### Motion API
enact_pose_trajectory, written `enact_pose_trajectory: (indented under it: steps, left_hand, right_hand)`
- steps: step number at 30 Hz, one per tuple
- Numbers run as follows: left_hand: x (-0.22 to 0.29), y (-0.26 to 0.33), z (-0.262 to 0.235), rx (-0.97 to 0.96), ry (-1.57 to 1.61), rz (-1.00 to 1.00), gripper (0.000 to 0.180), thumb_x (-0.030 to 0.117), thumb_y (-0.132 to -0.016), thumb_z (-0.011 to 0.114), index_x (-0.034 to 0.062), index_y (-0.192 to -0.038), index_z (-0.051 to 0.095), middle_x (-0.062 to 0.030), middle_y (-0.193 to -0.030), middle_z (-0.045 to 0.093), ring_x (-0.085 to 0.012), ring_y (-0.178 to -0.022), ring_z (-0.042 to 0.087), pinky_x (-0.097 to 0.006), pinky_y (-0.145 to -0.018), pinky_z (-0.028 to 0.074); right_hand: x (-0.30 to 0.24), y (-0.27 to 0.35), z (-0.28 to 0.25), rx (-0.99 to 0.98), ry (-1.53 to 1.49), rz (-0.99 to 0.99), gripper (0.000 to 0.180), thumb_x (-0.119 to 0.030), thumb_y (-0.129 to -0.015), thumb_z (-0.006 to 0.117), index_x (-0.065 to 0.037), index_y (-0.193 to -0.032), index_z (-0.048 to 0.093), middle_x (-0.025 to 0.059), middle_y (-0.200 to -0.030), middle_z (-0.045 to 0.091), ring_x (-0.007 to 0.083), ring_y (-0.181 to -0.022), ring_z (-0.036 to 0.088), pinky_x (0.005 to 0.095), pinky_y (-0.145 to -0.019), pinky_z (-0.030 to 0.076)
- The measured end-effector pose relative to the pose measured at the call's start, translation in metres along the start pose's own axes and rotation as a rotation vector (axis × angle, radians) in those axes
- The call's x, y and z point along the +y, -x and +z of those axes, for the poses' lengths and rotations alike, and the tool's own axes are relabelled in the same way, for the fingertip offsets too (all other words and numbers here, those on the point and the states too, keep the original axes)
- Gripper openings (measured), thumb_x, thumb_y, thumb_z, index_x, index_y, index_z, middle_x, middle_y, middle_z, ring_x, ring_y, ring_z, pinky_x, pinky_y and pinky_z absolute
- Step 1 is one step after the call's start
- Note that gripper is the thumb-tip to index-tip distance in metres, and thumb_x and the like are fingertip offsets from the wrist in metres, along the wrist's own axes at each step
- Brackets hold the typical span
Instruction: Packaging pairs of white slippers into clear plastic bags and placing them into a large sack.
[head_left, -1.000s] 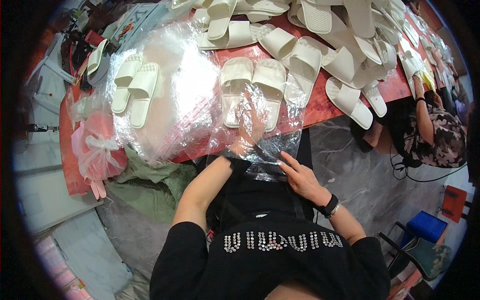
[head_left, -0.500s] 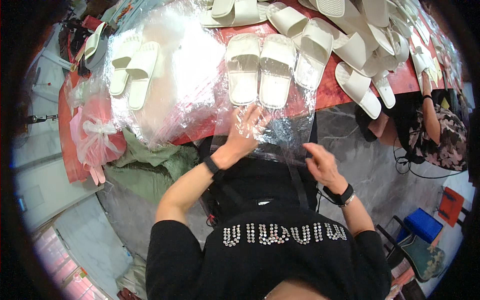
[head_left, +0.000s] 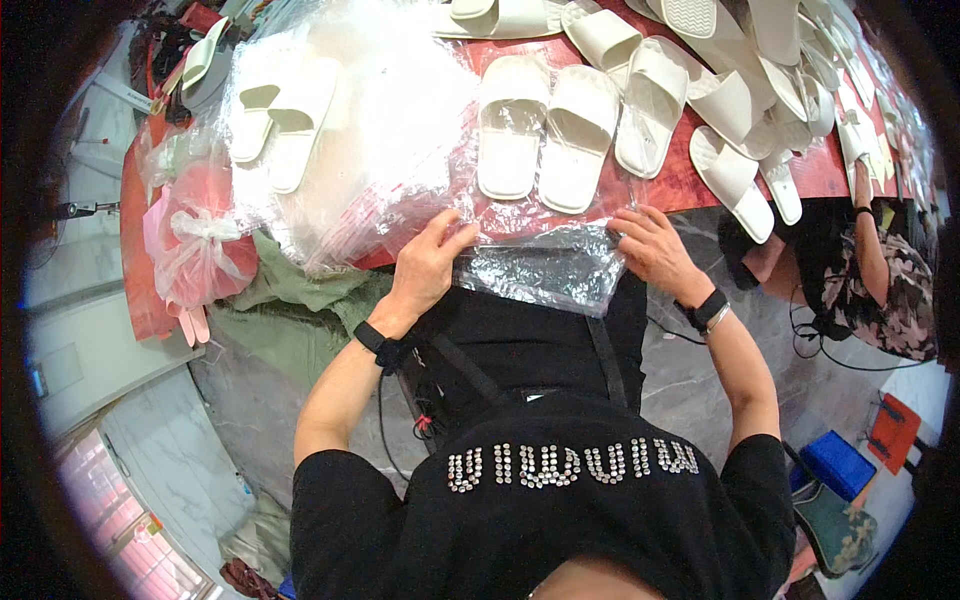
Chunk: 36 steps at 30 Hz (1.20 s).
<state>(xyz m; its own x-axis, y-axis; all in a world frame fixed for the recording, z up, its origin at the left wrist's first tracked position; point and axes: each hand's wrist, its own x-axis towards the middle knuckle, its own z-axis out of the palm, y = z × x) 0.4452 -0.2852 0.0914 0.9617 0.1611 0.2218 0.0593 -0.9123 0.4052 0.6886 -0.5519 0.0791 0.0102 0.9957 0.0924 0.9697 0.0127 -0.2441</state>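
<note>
A clear plastic bag (head_left: pixel 545 262) lies over the table edge, its near end hanging above my lap. A pair of cream slippers, a left slipper (head_left: pixel 508 165) and a right slipper (head_left: pixel 578 178), lies in its far part with toes pointing toward me. At the bag's left edge, my left hand (head_left: pixel 425 268) pinches the film between thumb and fingers. My right hand (head_left: pixel 658 252) grips the opposite edge with bent fingers. Another slipper (head_left: pixel 650 135) touches the bag's right side.
A stack of clear bags (head_left: pixel 385 180) carries another slipper pair (head_left: pixel 300 130) at left. Many loose slippers (head_left: pixel 730 105) heap up at the far right of the red table (head_left: pixel 690 180). A tied pink bag (head_left: pixel 205 255) hangs at left. Another person's arm (head_left: pixel 870 245) reaches in at right.
My left hand has moved from beneath the slippers to the bag's left edge. My right hand has come up to the right edge and taken hold. The right slipper now lies tilted.
</note>
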Motion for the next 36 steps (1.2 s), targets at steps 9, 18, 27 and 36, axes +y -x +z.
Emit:
enact_pose_trajectory:
  steps: [9, 18, 27, 36]
  left_hand:
    - [-0.004, 0.003, -0.029, -0.227, 0.173, 0.127, 0.050, 0.008, -0.071, 0.058, 0.0057, -0.120, 0.047, -0.0109, -0.118, 0.052, -0.0272, -0.106, 0.049, -0.039, -0.091, 0.038]
    - [-0.031, -0.012, 0.011, -0.221, -0.267, 0.500, 0.058, 0.010, -0.075, 0.055, 0.0194, -0.129, 0.039, -0.0033, -0.141, 0.030, -0.0220, -0.131, 0.024, -0.038, -0.109, 0.018]
    - [-0.023, -0.045, 0.031, -0.138, 0.569, -0.261, 0.027, 0.027, -0.087, 0.049, 0.0029, -0.091, 0.060, -0.0124, -0.092, 0.063, -0.0287, -0.094, 0.057, -0.038, -0.082, 0.042]
    - [-0.002, -0.056, 0.048, 0.040, 0.132, -0.557, 0.016, 0.022, -0.083, 0.054, 0.0066, -0.087, 0.054, -0.0156, -0.084, 0.061, -0.0364, -0.071, 0.059, -0.043, -0.061, 0.046]
  right_hand:
    - [-0.006, 0.013, 0.008, 0.024, -0.080, 0.105, 0.043, -0.019, -0.055, 0.072, -0.010, -0.094, 0.053, 0.0095, -0.128, 0.043, 0.0252, -0.124, 0.035, 0.0480, -0.104, 0.021]
    - [-0.021, 0.015, 0.019, -0.006, 0.044, 0.059, 0.048, -0.028, -0.075, 0.062, -0.021, -0.121, 0.049, 0.0048, -0.133, 0.040, 0.0238, -0.126, 0.032, 0.0419, -0.107, 0.021]
    - [-0.009, 0.006, 0.030, 0.270, -0.974, 0.726, 0.022, -0.018, -0.091, 0.041, -0.002, -0.098, 0.056, 0.0079, -0.083, 0.061, 0.0184, -0.073, 0.059, 0.0306, -0.070, 0.047]
    - [-0.014, -0.001, 0.053, 0.659, -1.292, 1.339, 0.032, -0.017, -0.078, 0.066, -0.006, -0.096, 0.042, 0.0031, -0.070, 0.051, 0.0091, -0.054, 0.048, 0.0240, -0.042, 0.041]
